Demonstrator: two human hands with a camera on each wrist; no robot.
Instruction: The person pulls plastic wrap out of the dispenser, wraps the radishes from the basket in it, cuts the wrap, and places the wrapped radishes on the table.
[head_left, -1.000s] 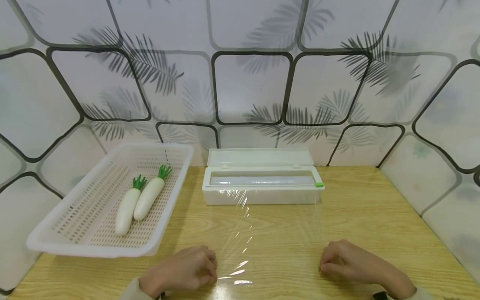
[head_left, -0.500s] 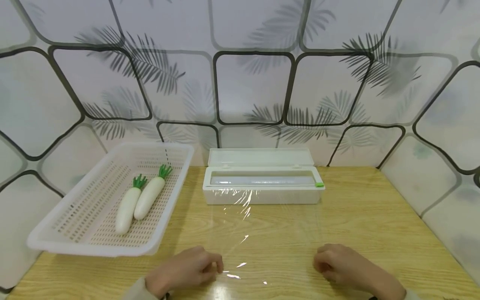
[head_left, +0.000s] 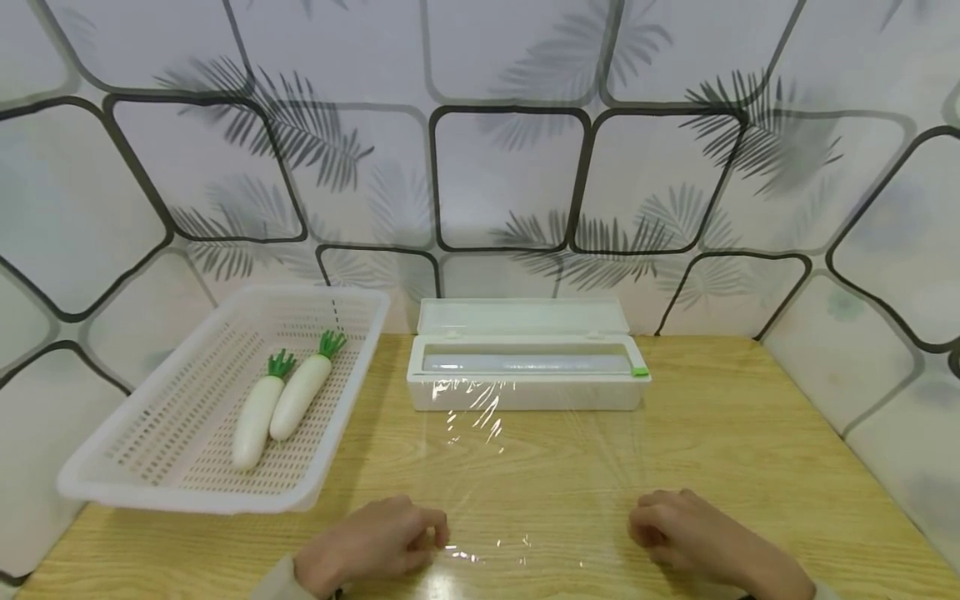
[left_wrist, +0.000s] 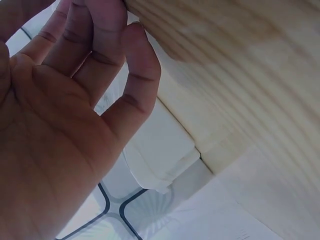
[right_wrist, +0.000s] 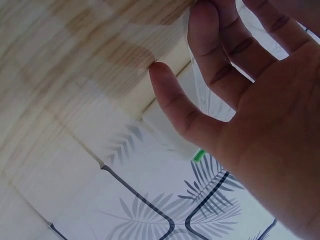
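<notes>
A sheet of clear plastic wrap [head_left: 540, 492] stretches over the wooden table from a white wrap dispenser [head_left: 528, 395] at the back. My left hand [head_left: 378, 537] pinches the sheet's near left corner with curled fingers. At the near right corner, my right hand [head_left: 697, 533] pinches the film in the same way. Bright glints run along the film near the dispenser and beside the left fingers. Both wrist views show the palms and bent fingers, with the pinching tips mostly hidden. A wrap roll [head_left: 525, 363] lies inside the dispenser, under its raised lid [head_left: 525, 317].
To the left stands a white perforated basket [head_left: 187, 502] holding two white radishes [head_left: 300, 398] with green tops. A green slider [head_left: 640, 372] sits at the dispenser's right end. A patterned wall covering [head_left: 510, 179] rises behind the wooden table [head_left: 750, 433].
Both hands have shifted slightly inward, the left one to the right and the right one to the left. The glints on the film have moved and broken up. Basket and dispenser stay put.
</notes>
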